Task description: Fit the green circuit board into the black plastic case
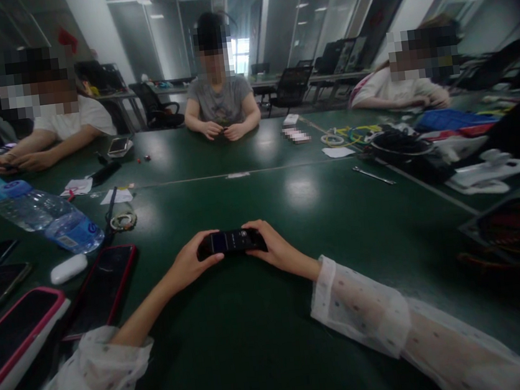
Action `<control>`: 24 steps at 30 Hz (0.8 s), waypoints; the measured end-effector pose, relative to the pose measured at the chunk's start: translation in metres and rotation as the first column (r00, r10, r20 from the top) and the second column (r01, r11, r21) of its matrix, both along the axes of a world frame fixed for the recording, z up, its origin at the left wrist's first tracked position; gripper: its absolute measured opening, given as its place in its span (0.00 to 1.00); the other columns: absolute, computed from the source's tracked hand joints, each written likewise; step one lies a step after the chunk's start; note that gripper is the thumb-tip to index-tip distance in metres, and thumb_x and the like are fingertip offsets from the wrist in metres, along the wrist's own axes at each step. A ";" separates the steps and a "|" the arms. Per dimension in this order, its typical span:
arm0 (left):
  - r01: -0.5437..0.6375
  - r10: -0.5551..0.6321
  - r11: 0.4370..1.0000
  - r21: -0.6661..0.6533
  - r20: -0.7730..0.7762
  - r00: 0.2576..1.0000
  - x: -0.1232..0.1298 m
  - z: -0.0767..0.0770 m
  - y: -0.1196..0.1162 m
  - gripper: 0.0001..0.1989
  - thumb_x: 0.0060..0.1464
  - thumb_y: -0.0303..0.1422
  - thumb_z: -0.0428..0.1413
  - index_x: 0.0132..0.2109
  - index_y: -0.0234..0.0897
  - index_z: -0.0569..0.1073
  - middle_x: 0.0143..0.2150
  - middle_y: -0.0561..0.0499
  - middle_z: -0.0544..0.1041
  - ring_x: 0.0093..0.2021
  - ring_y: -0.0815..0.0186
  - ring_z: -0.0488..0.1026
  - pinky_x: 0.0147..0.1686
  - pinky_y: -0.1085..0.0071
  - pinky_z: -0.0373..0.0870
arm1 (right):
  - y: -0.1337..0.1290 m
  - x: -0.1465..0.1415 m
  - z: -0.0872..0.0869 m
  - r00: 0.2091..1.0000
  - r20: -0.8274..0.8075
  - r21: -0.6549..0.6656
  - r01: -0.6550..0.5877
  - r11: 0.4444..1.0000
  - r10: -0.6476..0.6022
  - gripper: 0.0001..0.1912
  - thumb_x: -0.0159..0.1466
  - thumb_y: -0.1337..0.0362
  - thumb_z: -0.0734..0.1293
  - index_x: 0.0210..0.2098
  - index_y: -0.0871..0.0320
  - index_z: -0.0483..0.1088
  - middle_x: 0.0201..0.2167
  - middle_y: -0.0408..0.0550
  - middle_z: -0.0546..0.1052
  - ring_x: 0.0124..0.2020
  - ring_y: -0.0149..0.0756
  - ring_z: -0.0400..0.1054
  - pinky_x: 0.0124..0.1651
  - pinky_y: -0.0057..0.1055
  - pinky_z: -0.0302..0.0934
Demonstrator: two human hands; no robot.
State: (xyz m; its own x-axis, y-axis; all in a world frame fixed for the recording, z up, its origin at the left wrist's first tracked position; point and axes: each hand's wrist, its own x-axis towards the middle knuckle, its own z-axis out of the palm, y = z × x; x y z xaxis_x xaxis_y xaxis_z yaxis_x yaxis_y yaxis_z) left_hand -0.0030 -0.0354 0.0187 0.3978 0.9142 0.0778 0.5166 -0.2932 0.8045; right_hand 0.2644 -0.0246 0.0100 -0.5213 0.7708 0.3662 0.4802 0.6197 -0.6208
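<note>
A small black device [232, 242] with a lit screen and small pale markings lies sideways between my two hands, close above or on the green table [237, 323]. My left hand [195, 256] is closed on its left end, thumb along the near edge and fingers behind. My right hand [269, 244] grips the right end in the same way. The device's outer ends are partly covered by my fingers, so I cannot tell its exact kind.
At left are a red-edged phone [104, 288], a pink-framed phone [19, 332], a white earbud case [69, 269] and water bottles [63, 220]. A wrench [373, 176], a white clamp [487, 172] and bundled cables [347, 136] lie at right. Several people sit beyond.
</note>
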 end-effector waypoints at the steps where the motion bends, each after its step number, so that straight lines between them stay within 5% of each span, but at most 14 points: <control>1: 0.009 -0.009 1.000 0.001 0.000 1.000 0.000 0.000 0.000 0.27 0.56 0.44 0.56 0.61 0.44 0.62 0.58 0.44 0.69 0.55 0.54 0.69 0.51 0.55 0.68 | 0.000 0.000 0.000 1.000 -0.001 0.002 -0.003 1.000 0.003 0.28 0.60 0.68 0.69 0.56 0.51 0.56 0.52 0.50 0.67 0.52 0.43 0.64 0.55 0.48 0.63; 24: 0.010 -0.009 0.999 0.036 -0.017 1.000 0.000 -0.002 -0.001 0.27 0.58 0.46 0.54 0.61 0.43 0.62 0.56 0.43 0.70 0.52 0.55 0.71 0.48 0.56 0.69 | -0.002 0.000 0.003 1.000 -0.009 -0.004 -0.018 1.000 0.018 0.27 0.60 0.68 0.69 0.56 0.51 0.57 0.52 0.51 0.66 0.54 0.44 0.64 0.56 0.50 0.62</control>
